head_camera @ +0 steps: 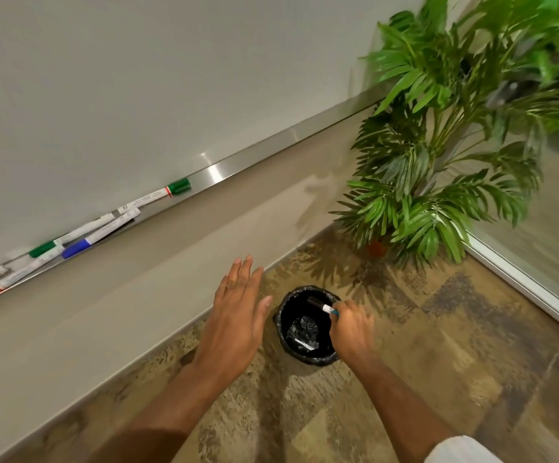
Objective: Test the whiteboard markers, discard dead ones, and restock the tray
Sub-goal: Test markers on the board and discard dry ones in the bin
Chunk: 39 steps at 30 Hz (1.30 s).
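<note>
the marker [321,306] with a black cap is over the bin [318,359], held in the curled right hand [351,329]. the left hand [238,312] is flat and wide near the bin, holding nothing. other markers [153,195] lie in the tray [218,173].

tray [238,165]: brushed metal, shiny. bin liner [305,359]: glossy black plastic, crinkled. floor [438,345]: matt, mottled wood-look. whiteboard [137,78]: smooth.
</note>
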Tool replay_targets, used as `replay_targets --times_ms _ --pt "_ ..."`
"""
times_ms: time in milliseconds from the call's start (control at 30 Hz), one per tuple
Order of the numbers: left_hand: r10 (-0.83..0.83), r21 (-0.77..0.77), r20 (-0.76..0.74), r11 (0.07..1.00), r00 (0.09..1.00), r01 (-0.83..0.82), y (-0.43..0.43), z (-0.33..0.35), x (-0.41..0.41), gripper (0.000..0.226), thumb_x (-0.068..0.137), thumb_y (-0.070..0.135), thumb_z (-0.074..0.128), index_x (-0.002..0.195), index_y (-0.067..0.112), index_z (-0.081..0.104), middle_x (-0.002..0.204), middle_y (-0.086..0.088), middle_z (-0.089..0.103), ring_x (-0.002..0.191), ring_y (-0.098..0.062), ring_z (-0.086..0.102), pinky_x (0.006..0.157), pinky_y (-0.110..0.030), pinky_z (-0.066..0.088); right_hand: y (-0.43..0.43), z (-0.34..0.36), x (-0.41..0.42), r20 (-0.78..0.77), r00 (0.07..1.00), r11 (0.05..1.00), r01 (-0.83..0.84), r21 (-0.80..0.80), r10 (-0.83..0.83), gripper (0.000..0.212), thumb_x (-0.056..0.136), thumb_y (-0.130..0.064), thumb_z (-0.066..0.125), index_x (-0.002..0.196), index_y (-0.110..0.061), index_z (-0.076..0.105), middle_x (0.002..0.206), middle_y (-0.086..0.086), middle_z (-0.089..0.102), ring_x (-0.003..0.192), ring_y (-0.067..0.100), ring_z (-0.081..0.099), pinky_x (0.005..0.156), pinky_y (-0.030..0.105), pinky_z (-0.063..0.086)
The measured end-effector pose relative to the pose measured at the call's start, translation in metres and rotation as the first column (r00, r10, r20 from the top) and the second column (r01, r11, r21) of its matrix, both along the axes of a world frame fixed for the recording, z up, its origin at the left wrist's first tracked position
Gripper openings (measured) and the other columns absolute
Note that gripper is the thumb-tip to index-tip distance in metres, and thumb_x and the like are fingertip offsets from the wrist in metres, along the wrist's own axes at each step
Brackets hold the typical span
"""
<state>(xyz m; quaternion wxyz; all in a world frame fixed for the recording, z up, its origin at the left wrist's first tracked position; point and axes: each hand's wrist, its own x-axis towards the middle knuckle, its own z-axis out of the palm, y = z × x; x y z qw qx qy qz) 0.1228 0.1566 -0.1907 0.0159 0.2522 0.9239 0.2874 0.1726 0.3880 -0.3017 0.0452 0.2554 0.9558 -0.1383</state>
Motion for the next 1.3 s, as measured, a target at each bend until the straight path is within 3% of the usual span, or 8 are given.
replay_targets --times_ms 300,600,833,1000,1133,1300 --pt "0.028 -0.016 0.017 0.999 0.999 -0.028 -0.014 -0.012 0.000 0.062 0.106 0.052 0.021 0.160 0.020 0.025 0.170 0.004 0.007 0.156 -0.007 -0.007 0.128 -0.040 0.007 0.012 -0.007 -0.021 0.018 0.999 0.999 0.043 -0.032 -0.043 0.034 0.099 -0.022 0.054 0.132 -0.019 0.055 0.134 0.005 0.059 0.127 0.027 0.048 0.102 0.047 0.036" --pt "0.054 0.006 0.018 0.999 0.998 -0.054 -0.031 0.017 0.006 0.063 0.106 0.052 0.019 0.160 0.019 0.024 0.170 0.003 0.007 0.156 -0.008 -0.007 0.128 -0.040 0.007 -0.020 0.045 -0.015 -0.231 0.971 0.987 0.023 -0.156 -0.059 0.029 0.098 -0.025 0.059 0.125 -0.016 0.062 0.131 0.002 0.061 0.128 0.023 0.048 0.105 0.043 0.034" --pt "0.123 0.031 0.010 0.992 0.992 -0.123 -0.062 0.063 0.017 0.064 0.105 0.055 0.015 0.159 0.022 0.022 0.170 0.005 0.006 0.156 -0.006 -0.007 0.128 -0.041 0.009 -0.074 0.115 -0.014 -0.462 0.886 0.965 -0.151 -0.213 0.036 0.021 0.095 -0.020 0.064 0.116 -0.018 0.065 0.121 -0.001 0.065 0.120 0.020 0.053 0.100 0.043 0.044" --pt "0.189 0.035 -0.025 0.981 0.982 -0.188 -0.093 0.101 0.027 0.057 0.108 0.045 0.028 0.160 0.023 0.020 0.170 0.006 0.003 0.155 -0.005 -0.010 0.128 -0.039 0.007 -0.120 0.170 -0.012 -0.566 0.821 0.933 -0.255 -0.252 0.072 0.020 0.097 -0.018 0.062 0.116 -0.016 0.065 0.122 -0.001 0.064 0.121 0.019 0.051 0.101 0.034 0.036" --pt "0.270 0.042 -0.084 0.963 0.959 -0.267 -0.129 0.130 0.031 0.059 0.107 0.047 0.027 0.160 0.021 0.023 0.168 0.008 0.004 0.155 -0.004 -0.009 0.128 -0.035 0.007 -0.175 0.209 -0.015 -0.629 0.756 0.887 -0.401 -0.227 0.181 0.021 0.098 -0.022 0.059 0.118 -0.019 0.064 0.124 -0.004 0.062 0.122 0.015 0.050 0.104 0.032 0.034" --pt "0.377 0.063 -0.150 0.926 0.914 -0.372 -0.196 0.159 0.040 0.062 0.105 0.054 0.020 0.161 0.027 0.015 0.169 0.010 0.000 0.154 -0.002 -0.010 0.127 -0.031 0.003 -0.254 0.245 -0.023 -0.718 0.634 0.813 -0.557 -0.169 0.286 0.027 0.098 -0.029 0.054 0.118 -0.016 0.066 0.123 -0.001 0.063 0.120 0.017 0.054 0.102 0.036 0.042"
